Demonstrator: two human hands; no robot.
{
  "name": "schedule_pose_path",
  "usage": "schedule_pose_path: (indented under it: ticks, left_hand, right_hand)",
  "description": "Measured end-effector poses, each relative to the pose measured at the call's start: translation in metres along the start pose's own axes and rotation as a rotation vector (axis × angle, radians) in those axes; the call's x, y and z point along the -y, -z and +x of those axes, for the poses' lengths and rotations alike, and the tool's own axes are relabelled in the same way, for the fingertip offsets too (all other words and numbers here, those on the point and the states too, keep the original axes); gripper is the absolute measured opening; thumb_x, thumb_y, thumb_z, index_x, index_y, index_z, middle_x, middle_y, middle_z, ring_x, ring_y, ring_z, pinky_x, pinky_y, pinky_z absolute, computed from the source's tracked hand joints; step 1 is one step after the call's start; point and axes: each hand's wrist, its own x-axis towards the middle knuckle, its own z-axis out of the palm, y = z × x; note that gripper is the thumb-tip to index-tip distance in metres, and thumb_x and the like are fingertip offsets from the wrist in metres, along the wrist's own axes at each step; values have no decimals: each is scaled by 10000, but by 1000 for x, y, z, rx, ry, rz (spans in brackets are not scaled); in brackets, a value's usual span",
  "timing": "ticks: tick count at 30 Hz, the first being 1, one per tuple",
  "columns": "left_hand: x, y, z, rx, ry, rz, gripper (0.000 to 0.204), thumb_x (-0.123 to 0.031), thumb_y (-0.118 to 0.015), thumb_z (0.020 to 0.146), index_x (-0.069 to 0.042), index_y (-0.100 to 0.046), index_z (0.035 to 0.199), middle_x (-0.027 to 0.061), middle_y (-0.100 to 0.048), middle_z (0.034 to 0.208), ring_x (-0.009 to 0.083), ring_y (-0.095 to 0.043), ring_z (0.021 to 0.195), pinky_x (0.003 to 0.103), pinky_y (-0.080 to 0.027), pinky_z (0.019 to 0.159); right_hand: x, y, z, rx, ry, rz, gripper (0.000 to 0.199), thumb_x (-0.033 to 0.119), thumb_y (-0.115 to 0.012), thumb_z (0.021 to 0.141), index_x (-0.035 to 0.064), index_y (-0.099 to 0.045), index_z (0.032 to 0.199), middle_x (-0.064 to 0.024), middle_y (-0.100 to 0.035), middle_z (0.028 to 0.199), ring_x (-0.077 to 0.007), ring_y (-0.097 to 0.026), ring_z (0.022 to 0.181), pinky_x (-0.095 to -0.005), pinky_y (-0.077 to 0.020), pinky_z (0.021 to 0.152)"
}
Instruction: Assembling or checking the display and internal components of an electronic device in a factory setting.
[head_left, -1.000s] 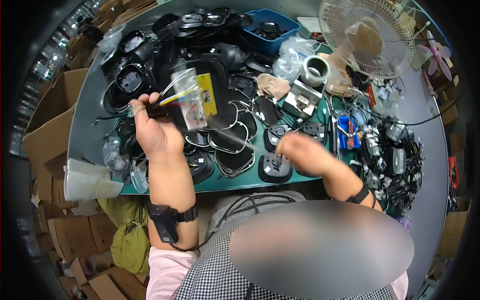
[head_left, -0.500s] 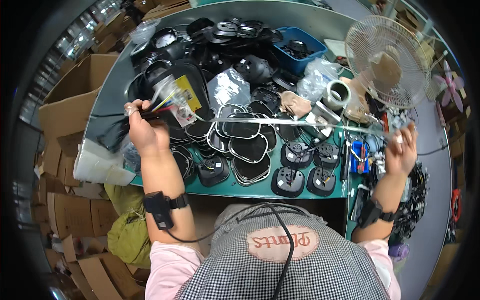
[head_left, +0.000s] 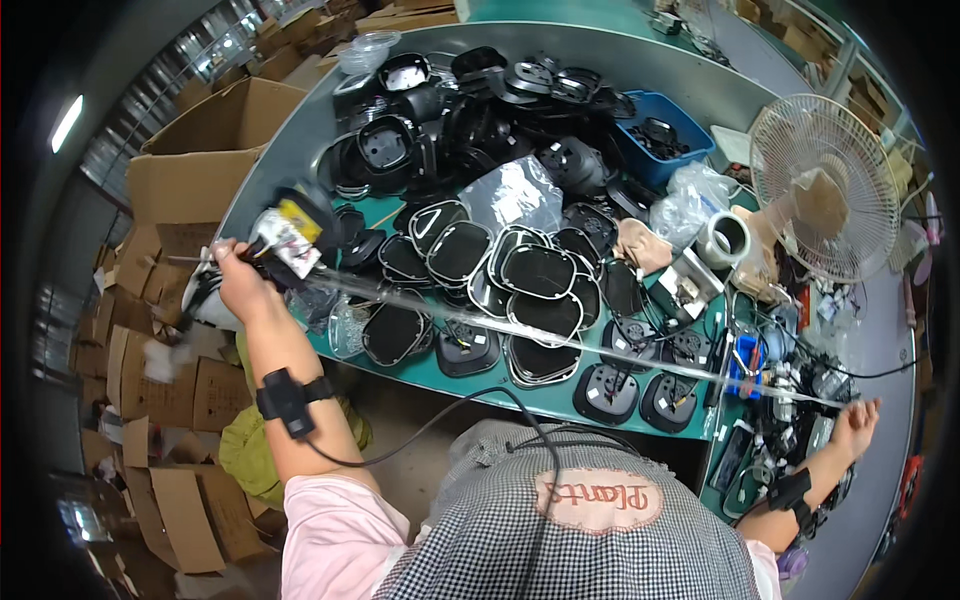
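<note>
At the left edge of the table, my left hand [head_left: 248, 288] is closed round a bundle with dark cables and a white and yellow label [head_left: 292, 232]; motion smears it, so its exact kind is unclear. A long clear plastic strip [head_left: 540, 332] stretches from this bundle across the table. Its far end reaches my right hand [head_left: 853, 430] at the lower right, whose fingers are pinched on it. Below the strip lie black speaker-like units [head_left: 606, 394] with short wires. Black frames with pale rims [head_left: 538, 270] are stacked in the middle.
Black plastic housings [head_left: 480, 120] pile up at the back, beside a blue bin [head_left: 668, 165]. A fan [head_left: 822, 185] stands at the right, near a roll of tape [head_left: 722, 240] and a blue tray [head_left: 745, 365]. Cardboard boxes [head_left: 190, 185] line the left side.
My left hand has moved left and slightly down with the bundle. My right hand has moved right and down, so the strip now slants. The whole view has shifted.
</note>
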Motion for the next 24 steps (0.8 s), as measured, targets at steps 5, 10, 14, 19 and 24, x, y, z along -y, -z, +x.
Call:
schedule_pose_path:
  ticks: [5,10,14,19,24]
  left_hand:
    - [-45,7,0,486,-618,936,263,-279,-596,972,-20,-635,951,-5,-581,684,129,-578,646,298,-475,631]
    - [-44,-4,3,413,69,230,197,-225,-579,991,-29,-591,970,-12,-473,666,109,-495,596,304,-488,670]
    - [-57,-21,-39,355,185,-81,160,-227,-531,1023,-68,-531,1011,-40,-385,668,97,-417,613,283,-459,735]
    - [-76,-48,-86,576,196,-157,159,-236,-484,1049,-84,-524,1020,-42,-382,685,92,-430,661,294,-436,776]
    - [-51,-61,-97,914,433,76,192,-253,-484,1050,-70,-542,1054,-47,-370,704,118,-440,690,319,-454,829]
  right_hand:
    - [79,21,30,68,37,178,262,124,-424,1029,-88,-531,1139,-50,-436,730,-105,-312,516,-245,-302,483]
    - [98,24,65,185,33,181,301,161,-398,1050,-97,-513,1153,-73,-447,770,-140,-371,616,-269,-322,537]
    - [66,1,48,109,167,-31,306,184,-429,1050,-87,-515,1163,-81,-449,852,-161,-390,725,-291,-358,644]
    - [-42,-131,-55,392,-38,-280,257,171,-482,1039,-49,-544,1155,-48,-466,931,-139,-395,772,-273,-374,693]
    - [-132,-192,-163,558,-257,-763,192,200,-574,989,18,-632,1015,-14,-527,801,-76,-439,622,-236,-361,536]
